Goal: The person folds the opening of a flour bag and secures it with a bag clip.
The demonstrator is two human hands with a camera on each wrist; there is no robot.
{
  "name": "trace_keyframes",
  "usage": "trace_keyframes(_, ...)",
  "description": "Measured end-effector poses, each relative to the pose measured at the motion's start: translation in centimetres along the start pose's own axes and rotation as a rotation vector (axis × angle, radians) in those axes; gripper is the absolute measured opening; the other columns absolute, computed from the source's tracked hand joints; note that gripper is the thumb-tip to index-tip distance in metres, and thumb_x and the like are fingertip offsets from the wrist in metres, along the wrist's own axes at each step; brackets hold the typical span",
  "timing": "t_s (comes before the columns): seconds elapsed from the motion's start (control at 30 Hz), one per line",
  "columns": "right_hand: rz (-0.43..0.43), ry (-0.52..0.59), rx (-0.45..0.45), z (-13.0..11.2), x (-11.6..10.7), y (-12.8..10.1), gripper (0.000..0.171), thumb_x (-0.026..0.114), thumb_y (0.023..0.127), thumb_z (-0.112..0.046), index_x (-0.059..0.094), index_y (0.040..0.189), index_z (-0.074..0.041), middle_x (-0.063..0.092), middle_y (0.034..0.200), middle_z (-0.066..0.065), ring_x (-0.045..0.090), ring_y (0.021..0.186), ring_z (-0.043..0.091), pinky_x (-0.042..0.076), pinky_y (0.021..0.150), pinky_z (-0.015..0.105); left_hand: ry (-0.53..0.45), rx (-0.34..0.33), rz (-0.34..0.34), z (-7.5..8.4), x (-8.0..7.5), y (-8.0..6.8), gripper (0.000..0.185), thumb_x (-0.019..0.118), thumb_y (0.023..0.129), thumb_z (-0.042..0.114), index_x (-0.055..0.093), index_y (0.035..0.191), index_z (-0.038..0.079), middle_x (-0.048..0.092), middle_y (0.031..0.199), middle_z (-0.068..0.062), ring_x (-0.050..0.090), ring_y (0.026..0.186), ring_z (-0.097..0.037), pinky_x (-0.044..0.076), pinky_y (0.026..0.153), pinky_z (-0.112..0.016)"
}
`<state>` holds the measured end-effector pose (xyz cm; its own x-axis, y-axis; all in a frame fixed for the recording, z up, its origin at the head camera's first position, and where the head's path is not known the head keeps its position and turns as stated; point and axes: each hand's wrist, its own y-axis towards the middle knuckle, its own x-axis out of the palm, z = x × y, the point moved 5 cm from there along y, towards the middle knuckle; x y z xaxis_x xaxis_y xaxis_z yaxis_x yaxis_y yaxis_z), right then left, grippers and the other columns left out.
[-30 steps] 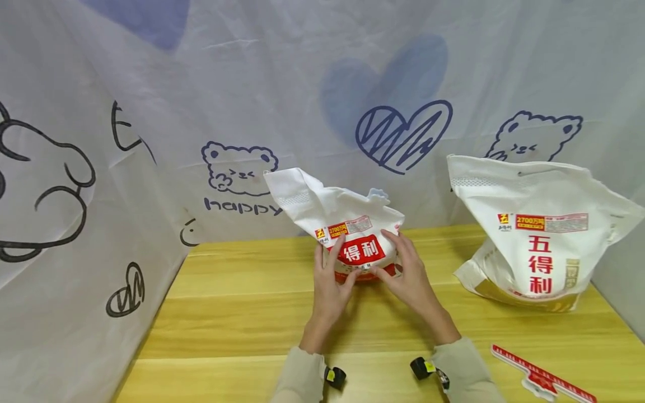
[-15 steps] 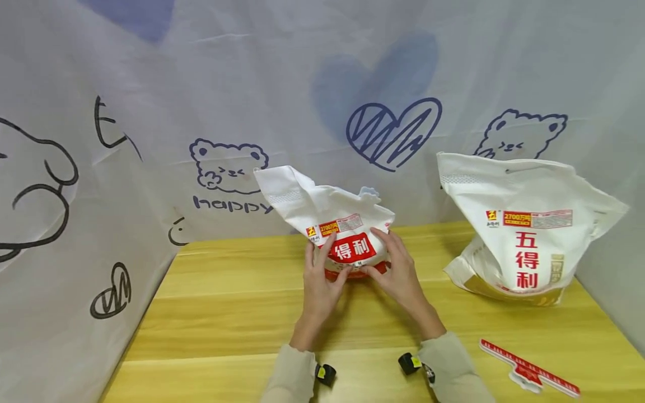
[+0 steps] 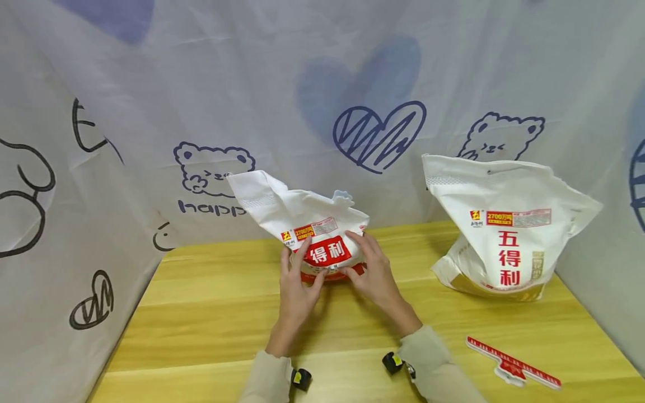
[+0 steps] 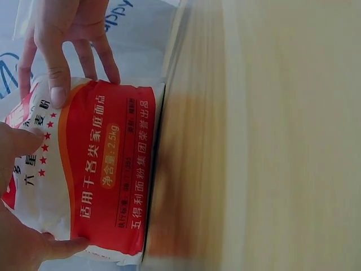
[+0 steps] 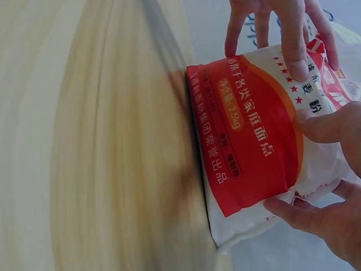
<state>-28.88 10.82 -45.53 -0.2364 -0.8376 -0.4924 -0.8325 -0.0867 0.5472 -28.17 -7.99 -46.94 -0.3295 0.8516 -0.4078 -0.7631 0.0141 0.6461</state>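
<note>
A small white flour bag (image 3: 322,221) with a red label stands on the wooden table (image 3: 211,313), its crumpled top leaning left. My left hand (image 3: 302,266) grips its lower left side, thumb on the front. My right hand (image 3: 353,254) grips the lower right side the same way. In the left wrist view the bag's red band (image 4: 107,169) fills the frame, with my left hand (image 4: 39,197) at the bottom edge and my right hand's fingers (image 4: 62,84) on the top. In the right wrist view my right hand (image 5: 316,164) pinches the bag (image 5: 248,141).
A larger white flour bag (image 3: 504,229) stands at the back right. A red and white sealing clip (image 3: 511,369) lies near the table's front right edge. A printed cloth backdrop (image 3: 151,112) closes off the back and left sides.
The view has swung right, so everything sits further left in frame. Both hands keep the same hold on the small bag, which has barely moved on the table.
</note>
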Motion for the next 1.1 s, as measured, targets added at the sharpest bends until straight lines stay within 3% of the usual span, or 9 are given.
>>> trace_keyframes(0.13,-0.009,0.002,-0.024,-0.9,1.8,0.4,0.082,0.088,0.078,-0.002,0.050,0.149,-0.016,0.049,0.147,0.016,0.054,0.129,0.037,0.049,0.105,0.052,0.011,0.001,0.012,-1.1,-1.8,0.0,0.081,0.084,0.084,0.010,0.046,0.155,0.023,0.029,0.160,-0.020,0.047,0.135,-0.042,0.049,0.102,-0.054)
trace_keyframes(0.47,-0.041,0.026,-0.052,-3.4,5.9,1.2,0.080,0.087,0.080,-0.005,0.050,0.149,-0.016,0.047,0.147,0.016,0.055,0.128,0.035,0.049,0.106,0.049,0.031,0.010,0.067,-3.3,-5.7,-0.1,0.081,0.084,0.082,0.008,0.047,0.153,0.018,0.032,0.157,-0.020,0.046,0.134,-0.041,0.049,0.101,-0.059)
trace_keyframes(0.67,-0.042,0.033,-0.055,-4.6,8.0,1.7,0.079,0.088,0.080,-0.006,0.050,0.149,-0.017,0.047,0.148,0.015,0.055,0.128,0.034,0.049,0.105,0.049,0.039,-0.013,0.050,-4.7,-8.0,0.1,0.079,0.082,0.083,0.010,0.047,0.153,0.019,0.032,0.156,-0.020,0.044,0.136,-0.038,0.047,0.103,-0.058)
trace_keyframes(0.83,-0.045,0.026,-0.058,-5.4,9.8,2.1,0.076,0.087,0.080,-0.006,0.052,0.147,-0.017,0.048,0.146,0.015,0.056,0.127,0.033,0.049,0.105,0.047,0.040,-0.021,0.033,-6.0,-9.8,0.2,0.080,0.082,0.083,0.008,0.047,0.153,0.020,0.032,0.155,-0.020,0.045,0.133,-0.037,0.053,0.097,-0.056)
trace_keyframes(1.1,-0.103,0.045,-0.084,-7.4,13.1,2.6,0.076,0.085,0.082,-0.004,0.051,0.148,-0.018,0.047,0.146,0.012,0.055,0.127,0.030,0.050,0.104,0.043,-0.010,-0.082,0.033,-8.3,-13.3,-0.3,0.082,0.082,0.083,0.001,0.046,0.154,0.021,0.029,0.157,-0.018,0.040,0.138,-0.040,0.053,0.094,-0.059)
